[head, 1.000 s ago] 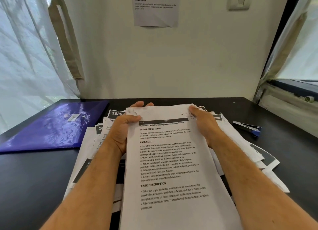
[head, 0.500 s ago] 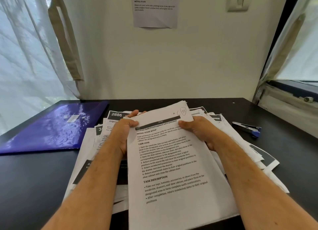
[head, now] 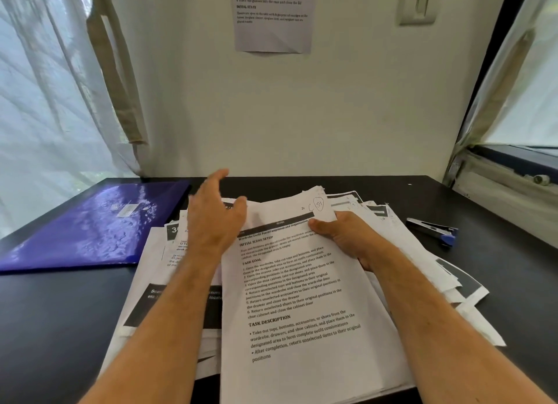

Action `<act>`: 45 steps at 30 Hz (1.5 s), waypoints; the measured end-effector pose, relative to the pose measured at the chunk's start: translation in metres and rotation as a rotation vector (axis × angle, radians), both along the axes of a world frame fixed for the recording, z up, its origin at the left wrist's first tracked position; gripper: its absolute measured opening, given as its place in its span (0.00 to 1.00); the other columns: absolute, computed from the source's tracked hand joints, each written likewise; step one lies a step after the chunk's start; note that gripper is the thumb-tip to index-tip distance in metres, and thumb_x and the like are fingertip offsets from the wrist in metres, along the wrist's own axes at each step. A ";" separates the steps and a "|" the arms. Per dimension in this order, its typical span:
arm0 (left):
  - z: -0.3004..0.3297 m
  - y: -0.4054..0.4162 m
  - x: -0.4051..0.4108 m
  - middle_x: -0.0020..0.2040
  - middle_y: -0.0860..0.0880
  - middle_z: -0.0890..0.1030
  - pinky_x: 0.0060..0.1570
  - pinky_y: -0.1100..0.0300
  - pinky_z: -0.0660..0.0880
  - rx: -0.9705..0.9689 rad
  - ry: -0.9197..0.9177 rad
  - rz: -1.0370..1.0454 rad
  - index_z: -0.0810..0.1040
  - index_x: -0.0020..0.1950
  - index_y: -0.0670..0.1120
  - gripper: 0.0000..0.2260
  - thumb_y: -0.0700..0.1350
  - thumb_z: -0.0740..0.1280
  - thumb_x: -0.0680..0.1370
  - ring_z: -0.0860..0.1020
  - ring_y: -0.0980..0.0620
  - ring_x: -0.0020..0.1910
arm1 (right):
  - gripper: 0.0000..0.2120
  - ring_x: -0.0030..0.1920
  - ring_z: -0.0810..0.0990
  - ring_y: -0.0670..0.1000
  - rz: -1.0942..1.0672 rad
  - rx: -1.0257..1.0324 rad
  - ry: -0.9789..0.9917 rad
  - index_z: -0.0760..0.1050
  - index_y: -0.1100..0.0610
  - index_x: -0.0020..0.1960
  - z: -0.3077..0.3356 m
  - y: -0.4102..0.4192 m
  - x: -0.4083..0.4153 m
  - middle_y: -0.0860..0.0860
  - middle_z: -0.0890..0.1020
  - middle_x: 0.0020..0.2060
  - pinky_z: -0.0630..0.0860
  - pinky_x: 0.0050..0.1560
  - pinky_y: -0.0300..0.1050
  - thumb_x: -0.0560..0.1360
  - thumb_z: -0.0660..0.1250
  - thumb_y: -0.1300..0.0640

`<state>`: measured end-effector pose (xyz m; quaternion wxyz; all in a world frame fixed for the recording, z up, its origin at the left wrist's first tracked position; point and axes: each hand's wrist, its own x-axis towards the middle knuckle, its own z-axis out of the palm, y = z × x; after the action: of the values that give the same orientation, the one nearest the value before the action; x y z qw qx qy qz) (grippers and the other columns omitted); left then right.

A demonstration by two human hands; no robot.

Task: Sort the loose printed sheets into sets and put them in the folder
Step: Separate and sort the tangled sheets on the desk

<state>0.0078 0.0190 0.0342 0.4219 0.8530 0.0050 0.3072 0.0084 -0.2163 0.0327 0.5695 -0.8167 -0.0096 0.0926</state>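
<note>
A set of printed sheets (head: pixel 299 307) headed "Wardrobe Outfit" lies tilted on top of a messy pile of loose printed sheets (head: pixel 157 270) on the black table. My right hand (head: pixel 344 237) grips the set near its top right corner, thumb on the page. My left hand (head: pixel 214 213) is lifted off the set, fingers spread, hovering over the pile's far left part and holding nothing. A shiny purple folder (head: pixel 90 225) lies shut, flat at the table's left.
A blue and black stapler (head: pixel 433 229) rests on the table (head: pixel 498 270) to the right of the pile. Curtained windows flank the table. A printed notice (head: pixel 273 16) hangs on the wall behind.
My left hand has let go of the set's top left corner and risen, opening up. The set has tilted, its top edge swinging right, held by my right hand alone.
</note>
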 end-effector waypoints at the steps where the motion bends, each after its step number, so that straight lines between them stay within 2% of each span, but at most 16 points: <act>1: 0.009 -0.007 -0.001 0.75 0.50 0.68 0.74 0.44 0.63 0.114 -0.069 -0.023 0.65 0.76 0.52 0.25 0.47 0.67 0.80 0.65 0.47 0.74 | 0.13 0.42 0.87 0.54 0.009 -0.016 -0.002 0.78 0.53 0.61 0.000 0.001 0.000 0.51 0.87 0.48 0.84 0.49 0.54 0.79 0.68 0.49; 4: 0.035 -0.042 0.008 0.78 0.48 0.65 0.78 0.47 0.48 0.303 0.058 -0.186 0.61 0.79 0.50 0.24 0.49 0.60 0.83 0.58 0.47 0.78 | 0.12 0.43 0.88 0.54 0.036 -0.005 -0.007 0.79 0.52 0.60 0.001 0.003 0.000 0.51 0.87 0.47 0.84 0.50 0.56 0.78 0.69 0.49; 6: 0.043 -0.065 0.022 0.74 0.46 0.71 0.78 0.46 0.46 0.436 0.287 -0.265 0.63 0.78 0.48 0.21 0.50 0.54 0.85 0.63 0.44 0.76 | 0.11 0.42 0.88 0.54 0.043 0.017 -0.014 0.80 0.53 0.58 0.002 0.003 -0.001 0.52 0.88 0.45 0.84 0.49 0.54 0.78 0.69 0.49; 9: 0.041 -0.086 0.042 0.60 0.47 0.80 0.74 0.40 0.61 0.685 0.503 -0.372 0.74 0.63 0.47 0.13 0.49 0.53 0.85 0.78 0.47 0.59 | 0.08 0.40 0.87 0.52 0.029 0.007 -0.038 0.79 0.52 0.55 0.002 -0.002 -0.001 0.51 0.88 0.42 0.84 0.39 0.46 0.79 0.68 0.50; 11: 0.039 -0.086 0.050 0.55 0.48 0.80 0.62 0.47 0.74 0.615 0.532 -0.433 0.75 0.54 0.51 0.09 0.49 0.55 0.84 0.79 0.50 0.50 | 0.07 0.38 0.87 0.51 0.018 0.012 -0.037 0.78 0.52 0.55 0.001 -0.004 0.000 0.51 0.87 0.41 0.82 0.35 0.42 0.80 0.67 0.50; 14: 0.039 -0.084 0.050 0.55 0.50 0.82 0.54 0.53 0.78 0.494 0.514 -0.532 0.73 0.48 0.55 0.07 0.48 0.59 0.84 0.80 0.52 0.49 | 0.09 0.39 0.87 0.52 0.002 0.028 -0.023 0.77 0.53 0.59 -0.001 -0.006 0.004 0.52 0.87 0.43 0.83 0.37 0.44 0.80 0.67 0.50; 16: 0.039 -0.083 0.049 0.58 0.51 0.82 0.60 0.49 0.77 0.458 0.532 -0.548 0.75 0.53 0.57 0.06 0.48 0.60 0.83 0.81 0.52 0.53 | 0.10 0.40 0.87 0.52 -0.005 0.029 -0.020 0.76 0.53 0.59 -0.001 -0.006 0.006 0.52 0.87 0.44 0.84 0.40 0.46 0.80 0.67 0.50; 18: 0.033 -0.077 0.049 0.65 0.51 0.79 0.74 0.40 0.62 0.501 0.476 -0.454 0.72 0.66 0.58 0.14 0.47 0.61 0.82 0.78 0.50 0.63 | 0.10 0.40 0.87 0.52 -0.013 0.059 -0.015 0.76 0.53 0.59 -0.001 -0.007 0.006 0.52 0.87 0.44 0.84 0.41 0.48 0.80 0.67 0.50; 20: 0.026 -0.062 0.051 0.71 0.49 0.74 0.77 0.37 0.48 0.565 0.330 -0.172 0.67 0.74 0.57 0.23 0.49 0.65 0.79 0.71 0.47 0.71 | 0.10 0.41 0.88 0.53 -0.039 0.111 -0.007 0.77 0.53 0.59 -0.001 -0.013 0.007 0.52 0.87 0.46 0.85 0.44 0.51 0.80 0.67 0.51; 24: 0.012 -0.034 0.030 0.73 0.42 0.70 0.72 0.40 0.62 0.149 0.359 0.114 0.59 0.79 0.49 0.35 0.56 0.71 0.77 0.68 0.40 0.72 | 0.12 0.43 0.87 0.54 -0.115 0.206 0.002 0.76 0.54 0.60 -0.001 -0.022 0.011 0.52 0.87 0.46 0.84 0.49 0.56 0.79 0.69 0.51; 27: 0.003 -0.025 0.015 0.61 0.48 0.79 0.62 0.44 0.75 -0.384 0.501 -0.100 0.66 0.75 0.45 0.31 0.55 0.72 0.76 0.80 0.45 0.58 | 0.14 0.43 0.87 0.54 -0.165 0.275 -0.017 0.76 0.57 0.60 0.001 -0.026 0.013 0.52 0.88 0.45 0.84 0.48 0.54 0.78 0.70 0.52; 29: -0.001 -0.021 0.011 0.52 0.45 0.86 0.55 0.44 0.80 -0.710 0.636 -0.299 0.77 0.64 0.43 0.21 0.53 0.73 0.76 0.85 0.43 0.49 | 0.11 0.40 0.87 0.53 -0.195 0.317 -0.056 0.78 0.58 0.58 0.001 -0.025 0.012 0.52 0.88 0.42 0.84 0.42 0.49 0.79 0.69 0.53; 33: -0.005 -0.024 0.010 0.47 0.45 0.87 0.55 0.48 0.78 -0.677 0.647 -0.403 0.80 0.58 0.41 0.14 0.48 0.70 0.78 0.85 0.44 0.48 | 0.13 0.41 0.87 0.52 -0.246 0.346 -0.127 0.80 0.56 0.58 0.003 -0.018 0.011 0.51 0.88 0.44 0.83 0.37 0.44 0.79 0.68 0.49; 36: -0.006 -0.020 0.012 0.54 0.42 0.85 0.62 0.43 0.76 -0.791 0.646 -0.502 0.78 0.64 0.40 0.15 0.45 0.69 0.79 0.84 0.41 0.54 | 0.19 0.45 0.87 0.53 -0.270 0.332 -0.133 0.79 0.55 0.60 0.005 -0.017 0.011 0.51 0.87 0.47 0.83 0.43 0.48 0.79 0.65 0.41; 40: -0.010 -0.015 0.011 0.57 0.38 0.84 0.58 0.41 0.78 -0.871 0.679 -0.565 0.76 0.65 0.39 0.14 0.41 0.66 0.80 0.83 0.37 0.56 | 0.21 0.48 0.86 0.54 -0.334 0.306 -0.115 0.81 0.53 0.56 0.010 -0.018 0.009 0.51 0.87 0.47 0.81 0.54 0.54 0.80 0.60 0.38; 45: -0.009 -0.019 0.007 0.54 0.38 0.85 0.50 0.43 0.82 -0.848 0.695 -0.572 0.77 0.62 0.39 0.12 0.39 0.67 0.79 0.85 0.39 0.48 | 0.17 0.38 0.86 0.49 -0.368 0.274 -0.253 0.80 0.52 0.47 0.009 -0.024 0.007 0.51 0.87 0.42 0.81 0.36 0.42 0.84 0.57 0.46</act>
<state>0.0151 0.0004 0.0257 0.7635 0.6288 0.0348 -0.1429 0.0154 -0.2399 0.0415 0.6764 -0.7250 0.0555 -0.1176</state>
